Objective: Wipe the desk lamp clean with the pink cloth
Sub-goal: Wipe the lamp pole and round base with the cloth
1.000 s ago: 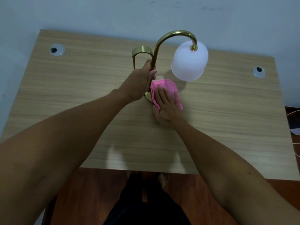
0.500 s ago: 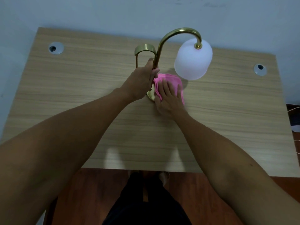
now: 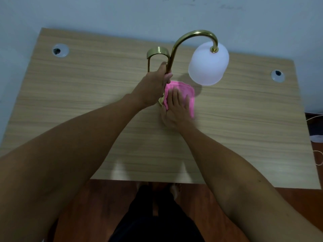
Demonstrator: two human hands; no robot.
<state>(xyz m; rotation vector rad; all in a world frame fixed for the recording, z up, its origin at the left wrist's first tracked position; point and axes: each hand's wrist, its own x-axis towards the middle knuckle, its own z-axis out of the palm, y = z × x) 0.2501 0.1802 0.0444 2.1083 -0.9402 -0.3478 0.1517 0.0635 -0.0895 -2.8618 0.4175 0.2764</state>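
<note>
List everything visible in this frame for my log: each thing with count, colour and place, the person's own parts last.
desk lamp: 1, brass arched stem with a small brass loop handle, desk centre rear
lamp shade: 1, frosted white, hanging from the stem's right end
pink cloth: 1, pink, flat on the lamp's base, under the right hand
desk: 1, light wood grain, against the wall
cable grommets: 2, silver, rear left and rear right corners
floor: reddish-brown wood, below the desk's near edge
cable: 1, white, far right edge
left hand: gripping the stem
right hand: flat on the cloth
</note>
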